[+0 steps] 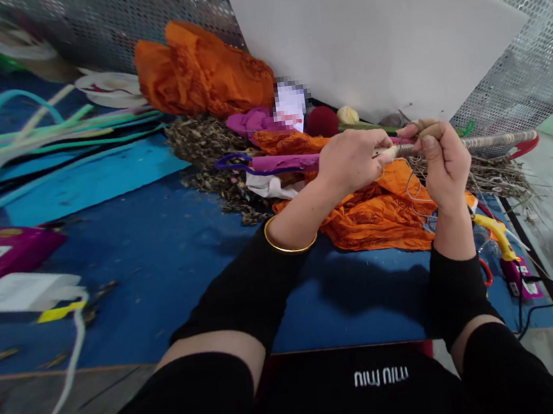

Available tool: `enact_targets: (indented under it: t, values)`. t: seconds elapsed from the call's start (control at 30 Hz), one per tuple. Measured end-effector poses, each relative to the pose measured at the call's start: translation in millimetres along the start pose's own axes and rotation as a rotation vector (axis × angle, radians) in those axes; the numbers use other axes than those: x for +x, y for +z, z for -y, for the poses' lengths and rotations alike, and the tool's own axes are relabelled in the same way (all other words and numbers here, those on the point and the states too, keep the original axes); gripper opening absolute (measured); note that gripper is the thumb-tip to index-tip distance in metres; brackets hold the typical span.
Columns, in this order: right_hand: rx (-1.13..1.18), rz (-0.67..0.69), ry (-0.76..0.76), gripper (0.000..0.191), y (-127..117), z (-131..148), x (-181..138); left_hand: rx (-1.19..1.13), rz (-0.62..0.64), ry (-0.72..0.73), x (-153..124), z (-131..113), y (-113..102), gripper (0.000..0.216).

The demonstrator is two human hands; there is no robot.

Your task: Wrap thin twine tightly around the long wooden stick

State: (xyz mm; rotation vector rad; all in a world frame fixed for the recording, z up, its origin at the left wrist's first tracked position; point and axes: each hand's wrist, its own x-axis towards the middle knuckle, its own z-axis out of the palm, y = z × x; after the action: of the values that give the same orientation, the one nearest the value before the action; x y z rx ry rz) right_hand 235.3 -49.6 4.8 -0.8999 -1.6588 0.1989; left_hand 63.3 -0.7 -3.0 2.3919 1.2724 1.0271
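My left hand (pixel 349 161) is closed around a long thin stick (pixel 495 139) wrapped in pale cord, which runs off to the right. My right hand (pixel 442 156) pinches the same stick just right of the left hand, fingers curled on it. A thin wire (pixel 411 185) loops down below the hands. A gold bangle (pixel 288 240) circles my left wrist. Orange cloth (pixel 378 214) lies on the blue table (pixel 173 267) right under both hands.
A heap of dried twigs (pixel 209 148), more orange cloth (pixel 204 68), purple fabric (pixel 286 161) and a dark red ball (pixel 321 121) lie behind. A white board (pixel 365 28) leans at the back. A yellow glue gun (pixel 499 237) sits right; a magenta box (pixel 4 250) left.
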Motion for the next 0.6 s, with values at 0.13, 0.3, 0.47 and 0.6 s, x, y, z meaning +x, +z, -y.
enact_targets:
  t: [0.13,0.3,0.47,0.6]
  values:
    - [0.006,0.038,0.049,0.039,-1,-10,2,0.101,0.019,0.025,-1,-1,2,0.026]
    - [-0.010,0.104,0.051,0.035,-1,-17,4,0.210,0.048,0.111,-3,-4,3,0.031]
    - [-0.064,0.106,0.085,0.039,-4,-21,5,0.302,0.021,0.251,-4,-6,4,0.037]
    - [-0.063,0.108,0.132,0.043,-4,-25,5,0.315,-0.004,0.315,-4,-5,8,0.037]
